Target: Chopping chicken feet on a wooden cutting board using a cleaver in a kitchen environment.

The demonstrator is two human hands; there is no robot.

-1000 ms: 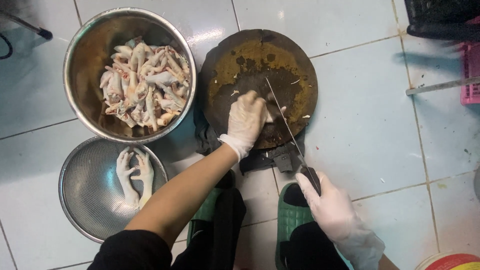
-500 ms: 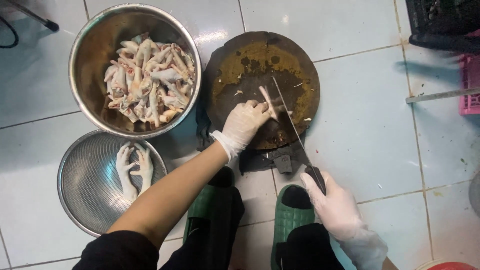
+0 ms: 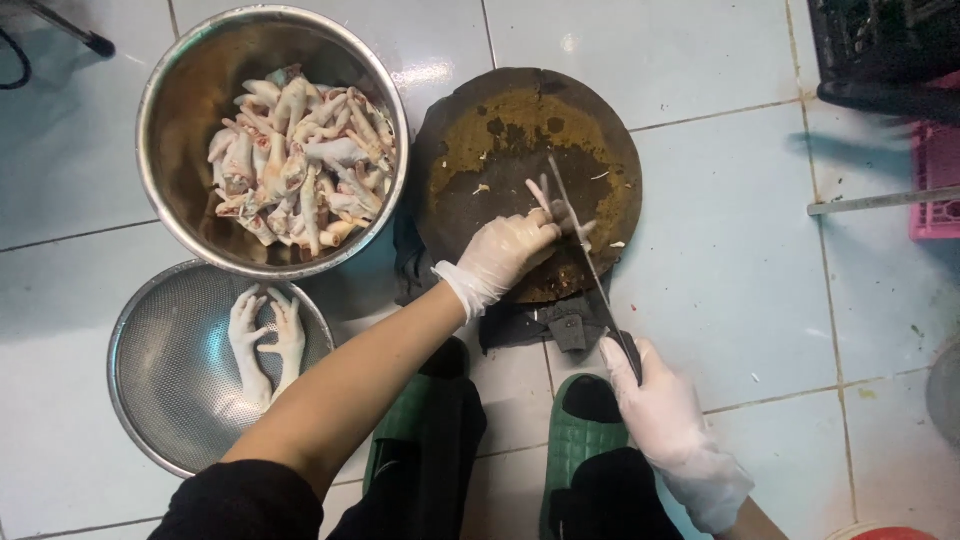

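Holding a chicken foot [image 3: 545, 197] down on the round board [image 3: 500, 140], your gloved left hand [image 3: 505, 250] is pinched around its shank, toes pointing away from you. Your right hand [image 3: 655, 400] is wrapped tight around the knife [image 3: 585, 255] handle, the blade lying just beside the foot's toes. This looks like the trimming step; the cut calls for your left fingertips to stay clear of the edge. Left of the board, a steel bowl [image 3: 165, 110] holds many feet; two more lie in the strainer [image 3: 160, 400] on the floor [image 3: 720, 280].
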